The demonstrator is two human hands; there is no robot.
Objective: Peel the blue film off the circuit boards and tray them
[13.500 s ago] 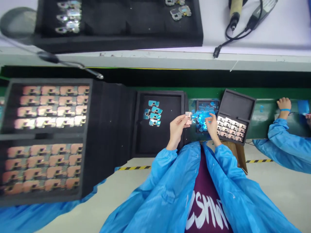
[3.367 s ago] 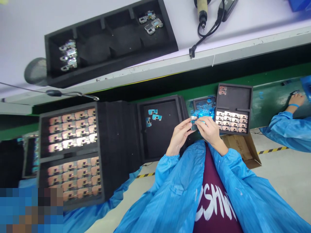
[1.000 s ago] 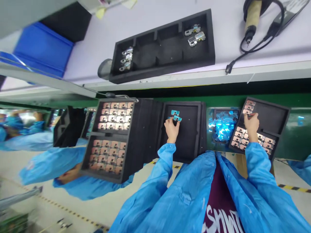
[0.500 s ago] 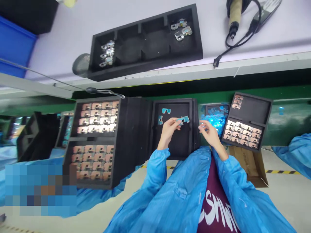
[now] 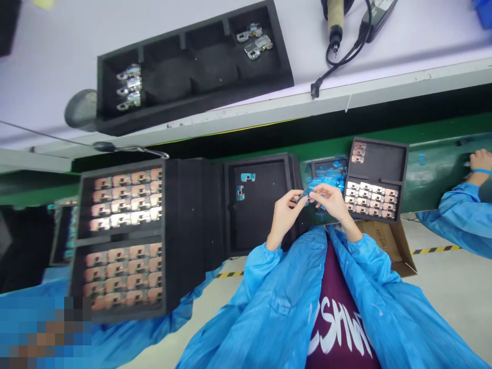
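Note:
My left hand (image 5: 285,214) pinches a small blue-faced metal plate (image 5: 308,192) between thumb and fingers. My right hand (image 5: 331,201) is closed at the plate's other side, fingertips touching it; fingers partly cover the plate. Two more blue-faced plates (image 5: 248,177) lie in the upper left of the black foam tray (image 5: 255,225) on my left. Behind my right hand, a heap of crumpled blue film pieces (image 5: 330,174) fills a small dark tray.
On the right stands a foam tray (image 5: 384,163) with copper-coloured plates; a larger one (image 5: 166,246) with rows of plates is at left. A divided black tray (image 5: 215,105) and a pen-like tool (image 5: 335,31) lie on the shelf. Another person's hand (image 5: 481,160) rests at far right.
My left hand has carried the plate rightward, out from over the tray. My right hand has come together with it and now touches the plate. The view has shifted to the right.

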